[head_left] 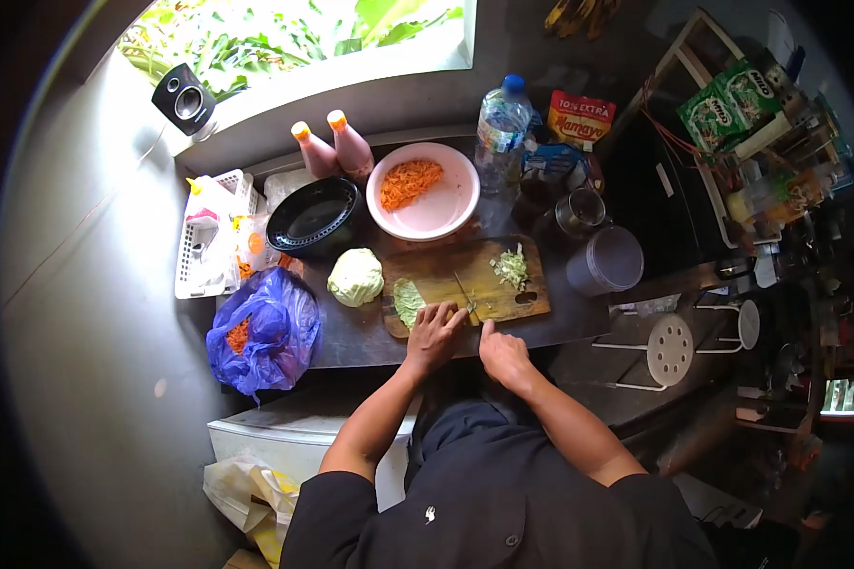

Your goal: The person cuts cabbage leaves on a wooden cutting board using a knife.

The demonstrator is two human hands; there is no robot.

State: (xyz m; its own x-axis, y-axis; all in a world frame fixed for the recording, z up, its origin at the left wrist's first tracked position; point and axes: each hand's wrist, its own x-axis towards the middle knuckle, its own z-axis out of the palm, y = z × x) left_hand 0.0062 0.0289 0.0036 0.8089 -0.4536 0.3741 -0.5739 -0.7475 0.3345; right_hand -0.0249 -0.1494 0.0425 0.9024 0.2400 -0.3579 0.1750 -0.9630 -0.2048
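A wooden cutting board (436, 270) lies near the counter's front edge. My left hand (435, 334) rests on its near edge, with the fingertips pressed on a flat piece of green cabbage (409, 302). My right hand (505, 356) is closed around the handle of a knife (465, 292), with the index finger stretched forward. The blade points away across the board, just right of my left fingertips. Chopped cabbage (510, 266) lies in a small pile at the board's far right. A cabbage head (356, 277) sits left of the board.
Behind the board stands a pink basin (465, 204) with shredded carrot (408, 184). A black bowl (313, 218), blue bag (294, 327) and white basket (192, 275) are at left. A water bottle (503, 128) and clear container (607, 261) stand right.
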